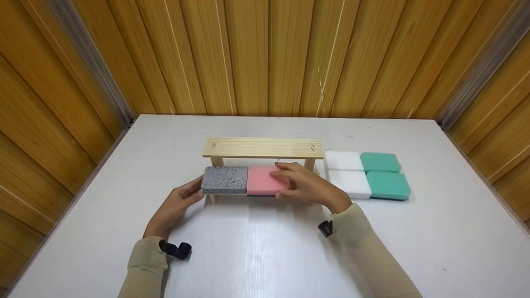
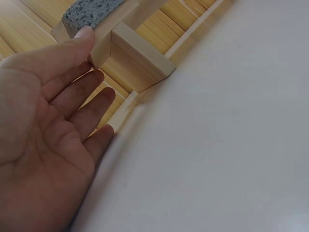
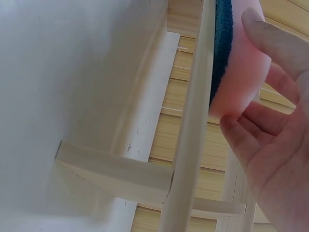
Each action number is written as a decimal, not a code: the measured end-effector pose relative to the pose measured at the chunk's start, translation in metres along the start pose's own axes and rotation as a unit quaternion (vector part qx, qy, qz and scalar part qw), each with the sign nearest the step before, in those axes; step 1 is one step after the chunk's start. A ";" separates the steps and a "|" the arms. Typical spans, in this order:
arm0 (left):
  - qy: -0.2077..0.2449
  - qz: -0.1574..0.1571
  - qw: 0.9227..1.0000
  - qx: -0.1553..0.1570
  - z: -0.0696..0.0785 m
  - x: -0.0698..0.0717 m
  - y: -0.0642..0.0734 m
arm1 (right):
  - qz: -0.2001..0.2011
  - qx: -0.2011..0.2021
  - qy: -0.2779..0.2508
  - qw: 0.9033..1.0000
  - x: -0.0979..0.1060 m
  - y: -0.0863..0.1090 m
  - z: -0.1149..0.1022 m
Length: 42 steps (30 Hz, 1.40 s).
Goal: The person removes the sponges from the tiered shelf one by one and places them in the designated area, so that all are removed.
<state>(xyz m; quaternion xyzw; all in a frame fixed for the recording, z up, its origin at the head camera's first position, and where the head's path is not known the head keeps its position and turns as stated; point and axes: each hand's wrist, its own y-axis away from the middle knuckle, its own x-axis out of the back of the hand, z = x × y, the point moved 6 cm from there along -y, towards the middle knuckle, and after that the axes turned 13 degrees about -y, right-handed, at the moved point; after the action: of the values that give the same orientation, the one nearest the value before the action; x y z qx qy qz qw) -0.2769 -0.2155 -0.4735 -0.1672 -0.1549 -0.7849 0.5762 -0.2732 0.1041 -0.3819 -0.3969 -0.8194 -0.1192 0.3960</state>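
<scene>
A grey speckled sponge [image 1: 225, 180] and a pink sponge [image 1: 262, 181] lie side by side on the front, lower step of a small wooden rack [image 1: 263, 147]. Dark green backing shows beneath the pink one in the right wrist view. My right hand [image 1: 308, 184] grips the pink sponge at its right end, thumb [image 3: 264, 34] on the front face and fingers around the end. At the rack's left end, my left hand [image 1: 179, 203] touches the grey sponge's edge with its thumb [image 2: 85, 41]; its other fingers are extended beside the wood.
Right of the rack, two white sponges [image 1: 351, 184] and two green sponges [image 1: 388, 185] form a block on the white table [image 1: 248, 256]. Wood-patterned walls [image 1: 265, 58] enclose the back and sides. The rack's upper step stands behind the two sponges.
</scene>
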 end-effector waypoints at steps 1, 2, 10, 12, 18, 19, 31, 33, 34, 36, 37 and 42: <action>0.001 0.000 1.000 -0.001 0.000 0.000 0.000 | -0.001 0.001 0.001 1.000 0.000 0.000 0.000; 0.002 -0.001 1.000 -0.002 0.000 0.000 0.000 | -0.001 0.002 0.001 1.000 0.000 0.000 0.000; 0.005 -0.002 1.000 -0.008 0.000 0.000 0.000 | -0.002 0.012 0.003 1.000 0.001 0.001 -0.002; 0.005 -0.003 1.000 -0.007 0.000 0.000 0.000 | -0.001 0.014 0.004 1.000 0.001 0.001 -0.002; 0.009 -0.003 1.000 -0.002 -0.001 0.000 0.000 | 0.007 0.033 0.010 0.999 0.000 0.002 -0.002; 0.006 -0.002 1.000 -0.003 -0.001 0.000 0.000 | 0.009 0.038 0.011 0.999 0.000 0.002 -0.002; -0.006 0.005 1.000 0.001 -0.002 0.000 0.000 | 0.009 0.046 0.006 0.999 0.004 0.005 -0.006; -0.003 0.003 1.000 0.000 -0.003 0.000 -0.001 | 0.008 0.049 0.006 0.999 0.004 0.006 -0.006; -0.001 0.002 1.000 -0.001 -0.002 0.000 -0.001 | 0.009 0.051 0.007 0.999 0.004 0.006 -0.006; 0.001 0.002 1.000 -0.004 -0.002 0.000 0.000 | 0.008 0.055 0.012 0.998 0.005 0.007 -0.006; 0.001 0.001 1.000 -0.005 -0.002 0.000 0.000 | 0.008 0.059 0.014 0.998 0.005 0.007 -0.006; 0.003 0.001 1.000 -0.009 -0.002 0.000 0.000 | 0.007 0.069 0.017 0.997 0.007 0.009 -0.007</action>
<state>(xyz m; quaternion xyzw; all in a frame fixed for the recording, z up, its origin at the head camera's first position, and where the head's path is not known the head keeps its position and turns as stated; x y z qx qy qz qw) -0.2775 -0.2165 -0.4751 -0.1703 -0.1462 -0.7860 0.5760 -0.2655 0.1102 -0.3727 -0.3725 -0.8158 -0.0662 0.4374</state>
